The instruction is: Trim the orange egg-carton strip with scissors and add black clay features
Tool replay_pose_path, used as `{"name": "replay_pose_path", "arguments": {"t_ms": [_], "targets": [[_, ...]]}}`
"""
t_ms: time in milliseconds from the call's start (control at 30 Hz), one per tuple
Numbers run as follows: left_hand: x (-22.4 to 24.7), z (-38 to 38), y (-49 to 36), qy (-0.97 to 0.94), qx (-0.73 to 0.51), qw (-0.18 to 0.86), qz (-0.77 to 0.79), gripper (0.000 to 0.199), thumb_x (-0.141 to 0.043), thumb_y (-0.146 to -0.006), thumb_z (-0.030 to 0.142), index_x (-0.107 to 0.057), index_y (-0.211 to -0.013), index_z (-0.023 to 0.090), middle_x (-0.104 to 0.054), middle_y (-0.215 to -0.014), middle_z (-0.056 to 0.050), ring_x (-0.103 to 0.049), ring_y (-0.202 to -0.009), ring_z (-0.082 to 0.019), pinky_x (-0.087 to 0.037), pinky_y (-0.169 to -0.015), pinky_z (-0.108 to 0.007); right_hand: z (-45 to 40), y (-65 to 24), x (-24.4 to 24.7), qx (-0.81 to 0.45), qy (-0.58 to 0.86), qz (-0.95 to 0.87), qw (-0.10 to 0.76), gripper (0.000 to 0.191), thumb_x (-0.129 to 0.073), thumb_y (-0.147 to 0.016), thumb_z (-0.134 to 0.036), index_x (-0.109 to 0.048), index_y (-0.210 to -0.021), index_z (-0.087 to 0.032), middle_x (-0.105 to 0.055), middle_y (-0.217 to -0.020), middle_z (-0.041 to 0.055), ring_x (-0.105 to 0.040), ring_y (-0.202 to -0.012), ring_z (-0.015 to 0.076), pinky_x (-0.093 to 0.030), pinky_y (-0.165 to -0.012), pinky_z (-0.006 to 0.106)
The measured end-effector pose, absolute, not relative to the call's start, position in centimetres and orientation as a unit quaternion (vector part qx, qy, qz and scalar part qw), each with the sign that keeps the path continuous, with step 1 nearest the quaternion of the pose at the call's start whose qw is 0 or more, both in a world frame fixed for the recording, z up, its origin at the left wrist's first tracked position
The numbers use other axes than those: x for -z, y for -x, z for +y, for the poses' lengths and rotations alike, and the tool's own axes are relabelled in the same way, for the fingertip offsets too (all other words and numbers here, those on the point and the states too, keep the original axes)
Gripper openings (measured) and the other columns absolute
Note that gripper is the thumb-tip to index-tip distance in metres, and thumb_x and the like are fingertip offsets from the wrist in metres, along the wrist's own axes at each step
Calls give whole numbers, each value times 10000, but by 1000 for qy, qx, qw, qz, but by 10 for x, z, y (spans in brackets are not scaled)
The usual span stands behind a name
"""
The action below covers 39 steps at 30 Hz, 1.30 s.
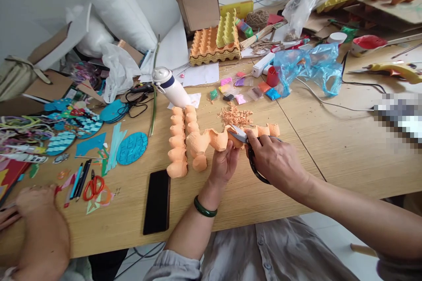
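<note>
Orange egg-carton strip (217, 141): held above the table (346, 153) in front of the wearer, lying crosswise; partly hidden toward its right end by the right hand (277, 158) and the scissors (240, 136). Left hand (226, 162): grip clamped on the strip from below; some fingers lost behind the cups. Right hand: grip clamped on the scissors' black handles; blades at the strip's edge, exact gap between them cannot be told. Just beyond, a heap of orange shreds (235, 115). To the left, two carton rows (177, 142); the strip covers part of the nearer one. Phone (157, 202) beside them, screen dark. Far left, a co-worker's hand (36, 199), blurred, its hold unreadable; arm cut off. Far right, a pixelated patch (400, 118) masks an object; yellow-handled tool (394, 69) cut by the edge.
</note>
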<state>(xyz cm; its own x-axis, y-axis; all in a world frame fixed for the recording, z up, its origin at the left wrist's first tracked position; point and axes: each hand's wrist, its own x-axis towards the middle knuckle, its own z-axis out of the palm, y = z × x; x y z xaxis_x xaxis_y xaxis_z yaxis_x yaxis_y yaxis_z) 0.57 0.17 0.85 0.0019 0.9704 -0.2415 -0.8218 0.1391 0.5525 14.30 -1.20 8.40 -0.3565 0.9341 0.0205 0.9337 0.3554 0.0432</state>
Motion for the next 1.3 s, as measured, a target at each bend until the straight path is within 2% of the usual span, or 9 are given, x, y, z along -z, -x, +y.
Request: {"name": "replay_pose_path", "arguments": {"t_ms": [300, 433, 567, 700, 833, 1000, 1100, 1200, 1300], "targets": [[-7, 3, -6, -148, -637, 688, 314, 371, -854, -756, 221, -753, -1113, 211, -751, -1287, -67, -538, -1433, -321, -468, -1163, -442, -10, -149, -83, -30, -564, 825, 28, 456, -352, -1088, -282, -541, -1465, -109, -724, -895, 127, -734, -755, 255, -140, -517, 326], [-7, 4, -7, -135, -642, 687, 312, 369, -865, -733, 200, -758, -1086, 213, -773, -1226, -59, -553, -1418, -325, -478, -1151, -454, -5, -151, -87, -8, -559, 828, 39, 441, -326, -1100, -296, -567, -1430, -132, -729, -941, 128, -743, -785, 265, -146, -523, 323], [-6, 6, -6, -133, -637, 695, 306, 368, -871, -736, 210, -764, -1088, 206, -786, -1185, -60, -579, -1389, -324, -479, -1150, -465, -2, -149, -94, 7, -559, 827, 51, 460, -359, -1098, -386, -569, -1404, -113, -724, -995, 161, -746, -871, 302, -145, -536, 326], [-3, 7, -6, -144, -632, 699, 302, 372, -876, -744, 224, -761, -1097, 210, -786, -1183, -60, -585, -1381, -317, -487, -1134, -464, 0, -147, -98, 22, -558, 827, 68, 493, -364, -1091, -428, -563, -1385, -86, -726, -1020, 190, -739, -896, 322, -150, -552, 331], [0, 7, -5, -159, -621, 702, 310, 385, -890, -736, 264, -759, -1093, 209, -780, -1189, -60, -606, -1349, -311, -508, -1093, -442, 1, -150, -98, 32, -561, 823, 81, 483, -331, -1094, -432, -556, -1374, -110, -737, -1049, 188, -738, -887, 326, -163, -566, 333], [1, 5, -4, -164, -601, 716, 315, 397, -900, -729, 302, -766, -1093, 215, -785, -1170, -57, -658, -1260, -291, -531, -1040, -413, 4, -157, -99, 57, -550, 828, 92, 401, -320, -1083, -344, -610, -1260, -132, -761, -977, 156, -741, -813, 312, -167, -560, 341], [1, 5, -3, -168, -596, 720, 312, 419, -907, -722, 318, -770, -1103, 212, -783, -1188, -58, -671, -1232, -277, -546, -990, -372, 6, -160, -101, 71, -540, 833, 93, 422, -331, -1081, -375, -643, -1221, -127, -769, -956, 161, -745, -832, 317, -169, -548, 337], [1, 6, -2, -161, -601, 717, 314, 435, -927, -694, 297, -769, -1092, 222, -792, -1164, -43, -684, -1208, -260, -559, -953, -348, 15, -165, -105, 90, -538, 835, 77, 439, -411, -1066, -451, -683, -1240, -155, -776, -930, 155, -732, -808, 290, -195, -549, 324], [1, 7, -1, -158, -609, 708, 321, 396, -909, -712, 272, -759, -1075, 221, -796, -1146, -46, -657, -1272, -275, -534, -1039, -395, 33, -173, -112, 173, -507, 844, 22, 371, -521, -1033, -439, -762, -1123, -173, -755, -821, 112, -671, -717, 201, -291, -579, 283]]}}
